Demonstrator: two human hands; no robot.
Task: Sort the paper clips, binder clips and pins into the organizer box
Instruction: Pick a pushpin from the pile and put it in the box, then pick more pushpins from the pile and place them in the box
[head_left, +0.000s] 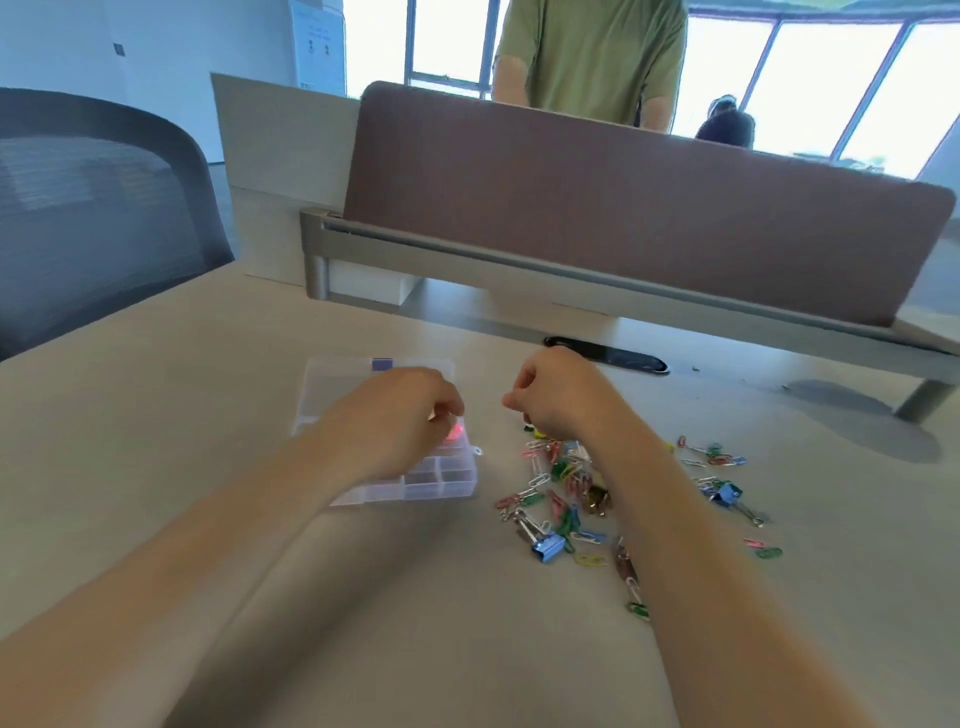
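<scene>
Plainly, left hand (405, 410) and right hand (561, 395) are curled — grips cannot be told; the pink piece (457, 430) is best released low inside one organizer box (447, 480) compartment.

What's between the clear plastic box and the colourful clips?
Only a narrow strip of bare beige tabletop lies between the clear plastic box and the colourful clip pile, seen in the head view.

No legible text; print on the wall poster (317, 41) too blurred.
</scene>
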